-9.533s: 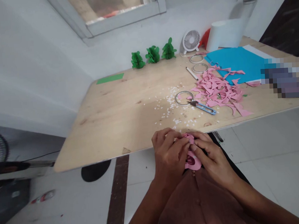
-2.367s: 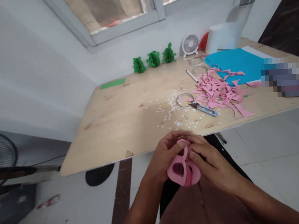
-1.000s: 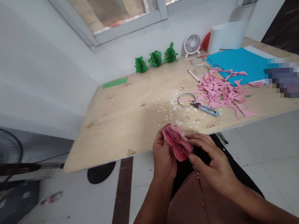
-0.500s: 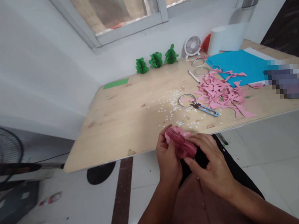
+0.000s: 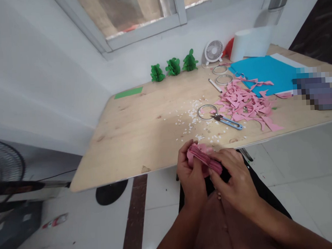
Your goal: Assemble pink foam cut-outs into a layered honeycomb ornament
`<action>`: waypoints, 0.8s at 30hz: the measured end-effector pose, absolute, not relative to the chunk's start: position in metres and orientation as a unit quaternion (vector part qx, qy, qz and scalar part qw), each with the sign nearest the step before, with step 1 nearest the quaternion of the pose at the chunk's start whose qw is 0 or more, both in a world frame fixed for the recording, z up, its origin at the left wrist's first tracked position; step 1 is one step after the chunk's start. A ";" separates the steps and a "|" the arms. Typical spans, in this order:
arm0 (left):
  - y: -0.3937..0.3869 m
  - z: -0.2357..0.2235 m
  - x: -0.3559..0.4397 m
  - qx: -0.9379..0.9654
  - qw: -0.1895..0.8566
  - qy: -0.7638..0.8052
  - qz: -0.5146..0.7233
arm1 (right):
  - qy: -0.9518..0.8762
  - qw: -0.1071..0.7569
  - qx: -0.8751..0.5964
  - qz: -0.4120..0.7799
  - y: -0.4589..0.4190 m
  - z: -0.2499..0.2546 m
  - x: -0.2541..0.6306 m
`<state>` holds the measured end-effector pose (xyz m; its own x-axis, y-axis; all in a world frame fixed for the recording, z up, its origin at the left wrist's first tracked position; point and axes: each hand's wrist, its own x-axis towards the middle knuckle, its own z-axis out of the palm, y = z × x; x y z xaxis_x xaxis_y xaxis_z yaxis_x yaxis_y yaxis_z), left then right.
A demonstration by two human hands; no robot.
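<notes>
A stack of pink paper cut-outs with scalloped edges is held above my lap, just off the table's front edge. My left hand grips its left end, thumb in front and fingers behind. At the right end, my right hand pinches the layers between thumb and fingers. Blue-handled thread snips lie on the table beyond my hands, their dark tip touching a coil of silver wire. Small white paper bits are scattered around the coil.
Pink paper scraps are heaped right of the snips, near blue sheets and a white pen. Three green paper trees stand along the wall beside a small white fan. A large floor fan stands at the left.
The pink stack has moved slightly right and tilted, its layered edges pressed closer together. Both hands shifted with it, keeping their grip. Things on the table stayed put.
</notes>
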<state>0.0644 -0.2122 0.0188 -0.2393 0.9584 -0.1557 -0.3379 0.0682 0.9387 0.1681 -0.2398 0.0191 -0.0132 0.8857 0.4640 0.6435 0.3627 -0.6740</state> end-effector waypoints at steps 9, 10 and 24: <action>-0.218 0.022 0.071 0.342 0.514 0.508 0.601 | -0.692 0.458 -0.550 0.099 -0.236 0.017 0.170; -0.218 0.021 0.072 0.334 0.524 0.501 0.603 | -0.687 0.461 -0.553 0.101 -0.235 0.017 0.171; -0.213 0.000 0.067 0.240 0.640 0.430 0.590 | -0.632 0.464 -0.552 0.282 -0.237 0.009 0.179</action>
